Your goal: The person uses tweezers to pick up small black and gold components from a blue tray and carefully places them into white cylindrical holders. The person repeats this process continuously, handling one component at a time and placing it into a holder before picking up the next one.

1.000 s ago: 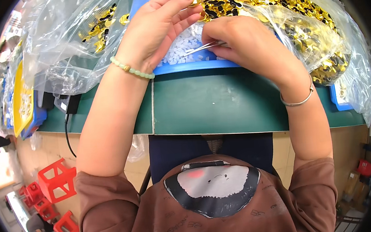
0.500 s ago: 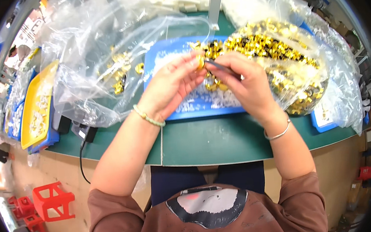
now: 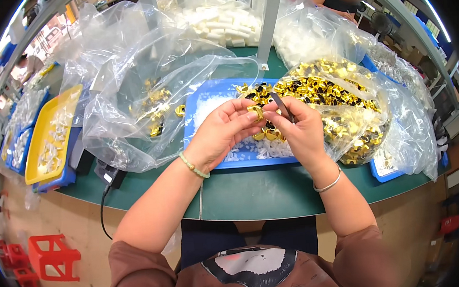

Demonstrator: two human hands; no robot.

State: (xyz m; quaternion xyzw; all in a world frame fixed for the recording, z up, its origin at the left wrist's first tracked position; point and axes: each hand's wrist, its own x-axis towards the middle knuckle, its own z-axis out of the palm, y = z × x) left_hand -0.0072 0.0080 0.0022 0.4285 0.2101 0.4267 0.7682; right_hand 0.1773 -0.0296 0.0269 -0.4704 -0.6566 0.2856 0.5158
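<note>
My left hand is closed, pinching a small shiny gold cap-like piece between thumb and fingertips. Close beside it, my right hand is closed round a slim dark tool, perhaps tweezers; its far end points up and away from the piece. My right thumb and fingertip come up to the gold piece, but whether they touch it I cannot tell. Beneath both hands lies a blue tray with small white plastic bits and loose gold pieces.
A clear bag of gold pieces spills toward the tray's right side. To the left lies a clear plastic bag with some gold pieces. A yellow tray, white tubes, a metal post and a black cable surround the green table.
The tool has swung away from the gold piece and now points upward. My right fingertips have come nearer the piece. The whole scene sits lower in the picture.
</note>
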